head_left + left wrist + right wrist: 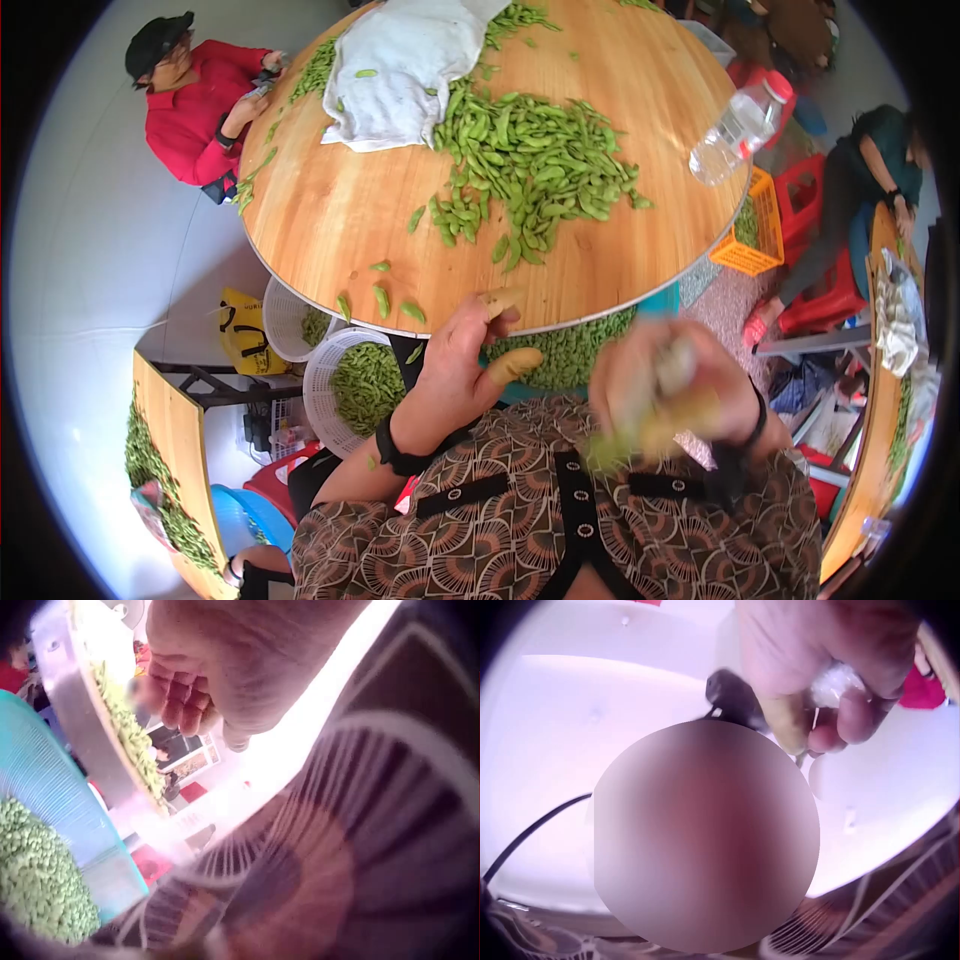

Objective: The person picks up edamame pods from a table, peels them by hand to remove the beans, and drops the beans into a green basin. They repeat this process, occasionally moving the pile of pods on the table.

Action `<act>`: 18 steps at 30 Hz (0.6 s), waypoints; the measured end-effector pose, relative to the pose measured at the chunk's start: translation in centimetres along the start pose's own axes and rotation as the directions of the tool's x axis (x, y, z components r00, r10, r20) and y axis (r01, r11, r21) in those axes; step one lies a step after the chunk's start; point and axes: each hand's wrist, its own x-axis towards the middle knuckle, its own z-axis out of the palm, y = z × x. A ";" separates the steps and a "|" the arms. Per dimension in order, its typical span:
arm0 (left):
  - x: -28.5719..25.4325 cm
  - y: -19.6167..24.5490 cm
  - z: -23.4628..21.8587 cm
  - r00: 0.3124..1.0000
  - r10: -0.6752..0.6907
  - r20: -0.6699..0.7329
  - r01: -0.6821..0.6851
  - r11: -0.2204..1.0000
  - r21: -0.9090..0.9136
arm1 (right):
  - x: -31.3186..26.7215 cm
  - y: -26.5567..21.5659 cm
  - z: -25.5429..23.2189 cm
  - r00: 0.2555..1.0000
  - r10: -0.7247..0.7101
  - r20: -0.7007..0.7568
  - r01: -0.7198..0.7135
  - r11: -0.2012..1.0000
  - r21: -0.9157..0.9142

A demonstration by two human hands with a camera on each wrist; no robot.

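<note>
My left hand (pixel 462 350) is at the near edge of the round wooden table (pixel 330 220), yellow covers on its thumb and index finger, which stand apart with nothing between them. To the right, my right hand (pixel 690 385) is blurred by motion in front of the patterned top. Its curled fingers hold a crumpled clear-white plastic piece (pixel 838 685), and a blurred green thing (pixel 605 452) shows at its fingertips. Below the table edge a turquoise basin (pixel 45 742) holds shelled green beans (pixel 575 355). Several edamame pods (pixel 382 300) lie left of my left hand.
A heap of edamame pods (pixel 540 160) and a pale cloth (pixel 400 70) lie on the table. A clear bottle (pixel 735 135) stands near its right edge. White baskets (pixel 325 400) with pods are below left; an orange crate (pixel 755 230) is at right. A person in red (pixel 200 110) sits across.
</note>
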 end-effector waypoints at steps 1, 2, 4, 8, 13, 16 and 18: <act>-0.6 -1.0 0.1 0.999 -0.025 -0.045 0.026 0.999 0.024 | 0.6 0.0 1.1 0.957 -0.217 0.195 0.200 0.975 0.101; -1.2 -1.8 0.3 0.998 -0.027 0.048 0.018 0.982 0.186 | 1.0 -0.7 2.0 0.915 -0.178 0.361 0.073 0.956 0.285; -0.6 -2.0 1.0 0.996 0.064 0.061 -0.079 0.956 0.283 | 1.7 -0.4 3.7 0.830 -0.160 0.535 -0.100 0.900 0.424; 0.0 -4.2 0.4 0.988 0.000 0.153 -0.094 0.791 0.605 | 1.8 0.7 6.8 0.761 -0.401 0.510 -0.059 0.739 0.671; -2.3 -9.0 -3.1 0.970 -0.237 -0.048 0.176 0.554 0.813 | 1.0 1.0 8.7 0.852 -0.397 0.340 -0.036 0.604 0.796; -4.5 -10.5 -7.5 0.887 -0.409 -0.217 0.379 0.374 0.846 | 1.4 0.0 7.9 0.861 -0.357 0.361 -0.075 0.613 0.786; -4.9 -10.4 -9.0 0.858 -0.342 -0.384 0.463 0.189 0.866 | 1.2 0.0 7.6 0.862 -0.356 0.360 -0.069 0.622 0.780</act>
